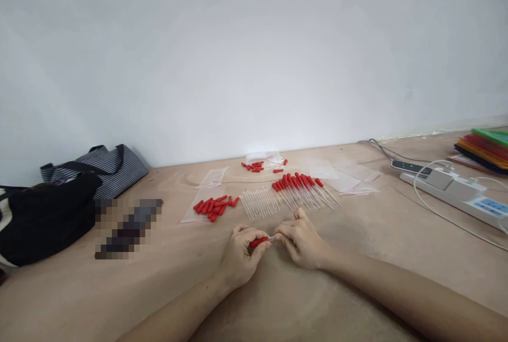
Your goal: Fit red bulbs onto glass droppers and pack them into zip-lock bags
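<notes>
Between the fingers of my left hand (243,254) is a red rubber dropper bulb (259,242). My right hand (302,241) pinches a thin clear dropper tube (272,238), whose end meets the bulb's mouth; the rest of the tube is hidden by my fingers. Just beyond my hands lies a row of bare clear tubes (260,203). To its right are several droppers with red bulbs (304,186) fitted on their tubes. A pile of loose red bulbs (214,207) rests left of the row, partly on a clear plastic bag (190,218).
More red bulbs (256,167) lie near the wall beside a clear bag (264,156). Flat zip bags (353,178) are behind the droppers. A white power strip (456,196) with cables stands right, near coloured folders (482,151). Black (43,220) and striped bags (123,172) sit left.
</notes>
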The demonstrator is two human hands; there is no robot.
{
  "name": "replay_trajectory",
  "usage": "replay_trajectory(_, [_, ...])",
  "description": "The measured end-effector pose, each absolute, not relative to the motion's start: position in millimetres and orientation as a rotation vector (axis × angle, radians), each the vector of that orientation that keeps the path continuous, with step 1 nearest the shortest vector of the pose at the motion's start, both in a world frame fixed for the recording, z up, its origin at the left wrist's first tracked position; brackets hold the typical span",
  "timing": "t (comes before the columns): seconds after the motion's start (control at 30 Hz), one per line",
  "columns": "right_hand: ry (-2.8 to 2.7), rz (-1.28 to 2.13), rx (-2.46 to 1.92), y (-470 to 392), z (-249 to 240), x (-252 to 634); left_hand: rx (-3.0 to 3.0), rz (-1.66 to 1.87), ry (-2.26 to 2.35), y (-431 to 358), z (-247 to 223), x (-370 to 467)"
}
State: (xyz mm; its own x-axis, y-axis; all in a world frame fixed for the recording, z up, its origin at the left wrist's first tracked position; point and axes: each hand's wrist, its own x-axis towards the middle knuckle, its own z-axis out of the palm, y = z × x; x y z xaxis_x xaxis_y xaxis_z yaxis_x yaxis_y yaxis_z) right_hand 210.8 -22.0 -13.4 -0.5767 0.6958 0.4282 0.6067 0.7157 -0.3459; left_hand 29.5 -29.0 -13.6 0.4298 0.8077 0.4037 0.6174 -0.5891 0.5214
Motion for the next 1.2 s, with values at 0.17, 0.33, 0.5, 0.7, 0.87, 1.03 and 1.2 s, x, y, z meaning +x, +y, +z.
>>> replay_trajectory(0.17, [-2.431,0.368,-1.002,-17,-8,215,2.384,0.855,1.254,-25,-8,27])
replay_trajectory(0.33, [-2.510,0.088,-1.006,-14,-3,228,2.393,0.790,1.318,-18,-2,17])
replay_trajectory(0.5, [-2.506,-0.015,-1.072,-20,-5,229,2.429,0.778,1.312,-12,-3,8])
replay_trajectory(0.7, [-2.168,0.111,-1.440,-2,-5,222,2.293,1.150,1.708,3,-11,-1])
replay_trajectory(0.87, [-1.901,0.049,-1.837,34,-1,211,2.344,0.846,1.942,8,-8,-3])
replay_trajectory(1.03, [-1.880,-0.022,-2.004,48,-5,204,2.403,0.784,2.071,12,-8,-9])
replay_trajectory(1.2, [-1.903,-0.111,-1.920,47,-9,204,2.466,0.800,2.181,19,-10,-14])
